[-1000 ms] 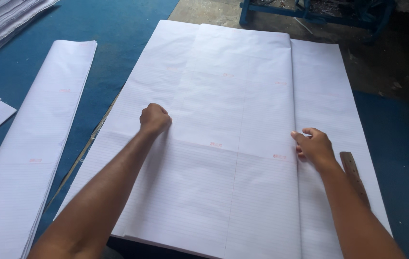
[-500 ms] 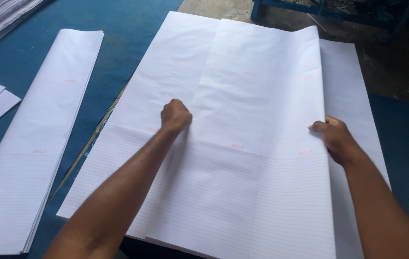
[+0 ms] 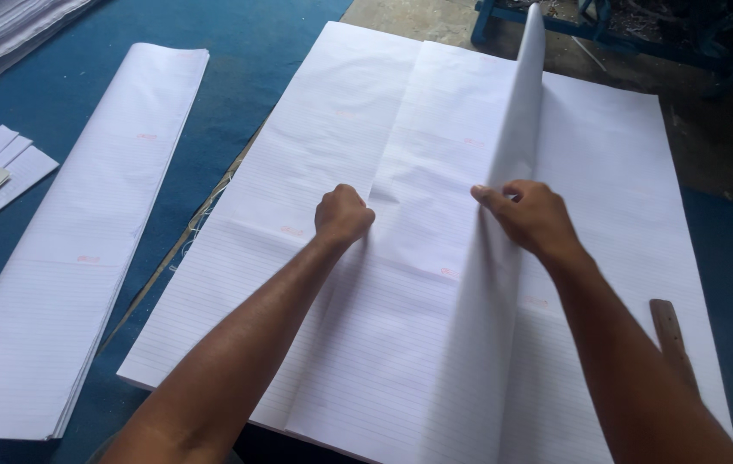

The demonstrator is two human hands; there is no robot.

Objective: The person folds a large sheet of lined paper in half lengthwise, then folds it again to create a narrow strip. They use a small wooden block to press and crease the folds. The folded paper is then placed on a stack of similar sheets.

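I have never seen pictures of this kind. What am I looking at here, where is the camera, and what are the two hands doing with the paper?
The camera sits on a person's head and looks down, so both arms are that person's own. No machine is present. On a blue table lies a big stack of white lined sheets. The left hand, closed as a fist, presses on the top sheet. The right hand pinches the raised edge of the top sheet, which stands up in a fold. At left lies a narrow pile of folded sheets; at right a brown wooden stick rests on the stack.
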